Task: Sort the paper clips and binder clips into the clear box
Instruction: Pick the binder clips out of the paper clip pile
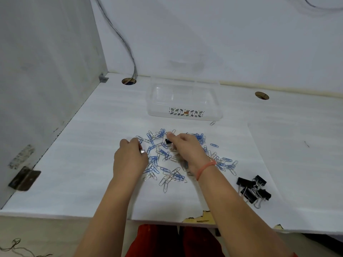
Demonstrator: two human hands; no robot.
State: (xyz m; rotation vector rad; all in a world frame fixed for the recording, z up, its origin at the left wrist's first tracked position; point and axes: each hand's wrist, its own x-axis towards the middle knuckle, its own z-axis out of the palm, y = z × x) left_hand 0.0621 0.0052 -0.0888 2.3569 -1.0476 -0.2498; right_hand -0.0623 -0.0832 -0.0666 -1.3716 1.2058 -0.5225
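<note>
A loose heap of blue and silver paper clips (164, 164) is spread over a white sheet in the middle of the desk. My left hand (130, 160) rests at the heap's left edge with fingers curled around a small shiny clip (142, 151). My right hand (185, 149), with a pink band on its wrist, reaches over the heap and pinches a black binder clip (168, 141) at its fingertips. The clear box (159, 113), with a leaf-pattern label, stands behind the heap, apart from both hands. Several black binder clips (252, 190) lie grouped at the right.
One stray paper clip (212, 123) lies just in front of the box. A grey partition wall (46, 89) closes the left side. Two cable holes (129, 81) (261, 95) sit near the back wall. The desk's front edge is chipped (204, 217).
</note>
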